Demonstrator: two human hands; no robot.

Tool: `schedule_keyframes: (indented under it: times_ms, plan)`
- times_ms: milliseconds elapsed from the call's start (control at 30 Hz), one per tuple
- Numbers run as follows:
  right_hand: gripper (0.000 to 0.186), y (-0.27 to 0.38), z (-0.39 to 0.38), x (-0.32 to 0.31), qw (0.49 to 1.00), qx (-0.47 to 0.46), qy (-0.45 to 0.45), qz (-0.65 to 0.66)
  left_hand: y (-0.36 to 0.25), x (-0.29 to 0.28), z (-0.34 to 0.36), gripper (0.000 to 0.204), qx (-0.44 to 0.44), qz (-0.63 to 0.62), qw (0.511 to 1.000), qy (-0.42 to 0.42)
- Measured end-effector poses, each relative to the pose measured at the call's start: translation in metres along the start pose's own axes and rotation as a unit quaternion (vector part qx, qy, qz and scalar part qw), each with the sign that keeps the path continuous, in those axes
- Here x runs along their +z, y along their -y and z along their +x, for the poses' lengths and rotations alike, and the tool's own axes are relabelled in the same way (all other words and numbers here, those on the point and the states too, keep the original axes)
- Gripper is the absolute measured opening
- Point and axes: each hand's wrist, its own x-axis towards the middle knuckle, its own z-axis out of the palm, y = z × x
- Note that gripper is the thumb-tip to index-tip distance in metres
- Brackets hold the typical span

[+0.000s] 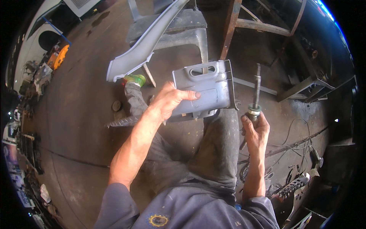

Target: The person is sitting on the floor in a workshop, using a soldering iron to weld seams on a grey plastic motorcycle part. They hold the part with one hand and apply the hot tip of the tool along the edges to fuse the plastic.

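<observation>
My left hand (166,102) grips the left side of a grey moulded plastic panel (223,89), its thumb laid across the face. The panel has an oval slot near its far edge and is held above my knees. To its right, my right hand (257,131) is closed round the lower end of a soldering-iron-like tool (257,93). A long metal shaft with a narrow tip points away from me, above a round collar. The tool stands apart from the panel. My fingers hide most of its handle.
A long curved grey trim piece (131,60) leans against a worn grey plastic chair (171,24) ahead. A rusty metal frame (263,26) stands at the far right. Loose cables (291,147) and a perforated-body tool (292,187) lie on the floor at right.
</observation>
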Motion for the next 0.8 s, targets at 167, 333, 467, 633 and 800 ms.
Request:
schedule_keyframes:
  times_ms: [167,333,467,633,800]
  plan:
    - [0.025,-0.005,-0.01,0.0,0.993,-0.054,0.08,-0.068,0.002,0.002,0.006,0.048,0.016,-0.009,0.999,-0.049]
    - [0.024,-0.018,-0.01,-0.009,0.996,-0.025,0.057,-0.056,0.007,0.006,0.008,0.05,0.037,0.003,0.996,-0.082]
    - [0.024,-0.019,-0.004,-0.011,0.997,-0.025,0.043,-0.053,0.003,0.006,0.003,0.059,0.027,0.009,0.997,-0.078]
    - [0.024,-0.016,-0.001,-0.01,0.998,-0.016,0.032,-0.051,-0.016,-0.005,0.009,0.096,0.217,0.248,0.916,-0.229]
    - [0.019,-0.017,0.002,-0.005,0.998,-0.009,0.026,-0.049,-0.051,-0.005,0.053,0.13,0.122,0.538,0.834,-0.029]
